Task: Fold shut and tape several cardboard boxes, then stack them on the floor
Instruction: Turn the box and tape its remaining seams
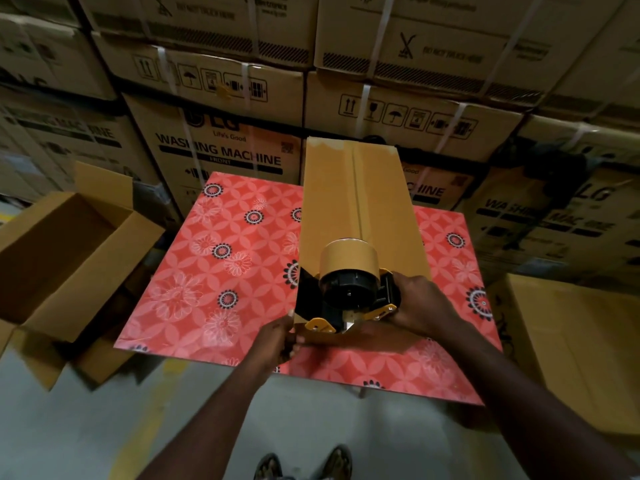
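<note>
At the near end of the box (356,202), my right hand (420,303) grips the tape dispenser (346,282) on the seam (355,181). My left hand (277,341) pinches the box edge, probably to steady it.

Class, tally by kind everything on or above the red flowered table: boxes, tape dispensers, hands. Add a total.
cardboard box: 1
tape dispenser: 1
hands: 2 (left hand, right hand)
Total: 4
</note>
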Demonstrator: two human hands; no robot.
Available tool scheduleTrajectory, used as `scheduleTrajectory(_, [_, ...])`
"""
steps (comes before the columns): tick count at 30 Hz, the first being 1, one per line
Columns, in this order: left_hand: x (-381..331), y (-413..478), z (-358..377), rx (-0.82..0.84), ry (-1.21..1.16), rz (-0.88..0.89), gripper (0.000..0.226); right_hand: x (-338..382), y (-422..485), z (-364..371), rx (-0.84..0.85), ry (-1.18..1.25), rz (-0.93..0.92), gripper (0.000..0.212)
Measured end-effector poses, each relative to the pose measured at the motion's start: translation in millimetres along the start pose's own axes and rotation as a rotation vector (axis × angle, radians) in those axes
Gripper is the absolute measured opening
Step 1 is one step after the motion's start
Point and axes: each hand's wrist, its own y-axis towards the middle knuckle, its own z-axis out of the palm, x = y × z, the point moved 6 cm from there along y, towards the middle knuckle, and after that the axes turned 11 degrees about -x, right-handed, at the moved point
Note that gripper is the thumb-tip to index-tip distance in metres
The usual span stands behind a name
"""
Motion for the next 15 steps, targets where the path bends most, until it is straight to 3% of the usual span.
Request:
scheduleTrajectory(3, [-7.8,9.8,-12.9,-0.085,0.079,0.124,0.015,-1.2,0.0,1.4,0.000,-0.004,-0.009,0.047])
scheduleTrajectory(5, [-20.7,8.0,-12.9,-0.100,0.006,0.217,0.022,-1.3,0.3,2.3,0.001,0.005,-0.022,0.039])
scheduleTrajectory(9, [-19.9,1.8,2.5,-0.073,0.063,0.214,0.023,-5.2,-0.7,5.4,0.006,0.026,-0.018,0.023])
scheduleTrajectory(12, [-16.2,4.5,-9.3,-0.186,0.178,0.250,0.027,-7.1,-1.8,8.6,0.019,0.033,-0.023,0.022])
scheduleTrajectory(15, [-44.8,-9.5,-16.8,-0.203,0.012,0.428,0.021,-9.6,-1.8,10.6,0.021,0.010,-0.003,0.022])
